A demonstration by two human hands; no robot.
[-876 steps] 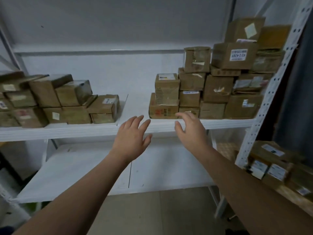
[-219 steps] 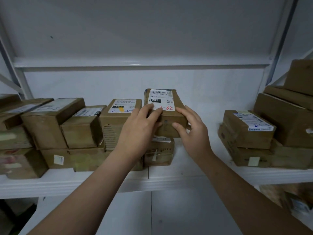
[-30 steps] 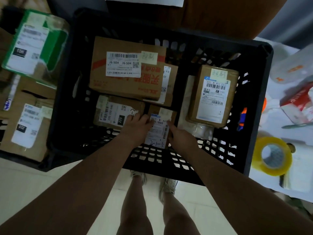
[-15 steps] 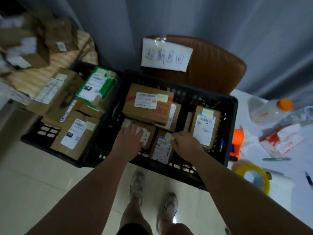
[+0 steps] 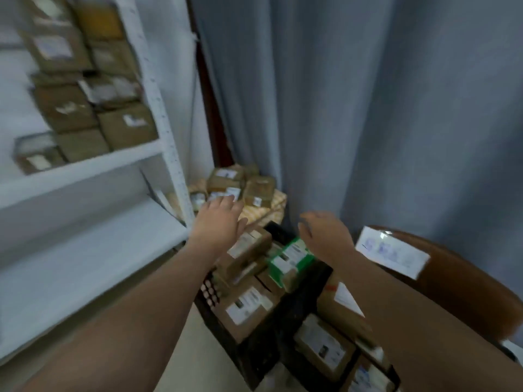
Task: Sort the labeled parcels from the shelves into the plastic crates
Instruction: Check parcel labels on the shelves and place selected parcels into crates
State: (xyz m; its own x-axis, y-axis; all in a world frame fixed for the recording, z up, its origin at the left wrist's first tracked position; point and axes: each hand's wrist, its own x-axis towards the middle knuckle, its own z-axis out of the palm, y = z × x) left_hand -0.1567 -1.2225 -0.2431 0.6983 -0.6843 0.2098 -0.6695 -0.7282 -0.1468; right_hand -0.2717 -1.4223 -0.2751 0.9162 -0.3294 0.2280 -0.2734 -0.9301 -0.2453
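Hands are both bare and hold nothing: my left hand (image 5: 219, 222) hangs palm down above the far end of the black crate (image 5: 210, 292), its fingers straight and a little spread. My right hand (image 5: 325, 234) is level with it, above the crate's far right corner, with the fingers loosely bent and nothing between them. Neither hand touches a parcel. Inside the crate lie several parcels. A brown parcel (image 5: 249, 306) with a white label sits at the near end, another brown one (image 5: 249, 247) lies tilted at the far end just under my left wrist, and a green-and-white parcel (image 5: 291, 258) lies along the right side. Touching the crate on its right stands a second crate (image 5: 311, 290), also holding brown labeled parcels (image 5: 325, 343). Behind that one is a brown chair (image 5: 467, 292) with a paper sign (image 5: 392, 256) on its back. The writing on it is too blurred to read. Beyond the black crate, a small pile of parcels (image 5: 240, 185) rests on something striped against a grey-blue curtain (image 5: 368, 108). Left of the crate rises the white shelf unit (image 5: 85, 171), with stacked brown boxes (image 5: 124, 128) on its upper board. The whole view is smeared, so no label can be read.
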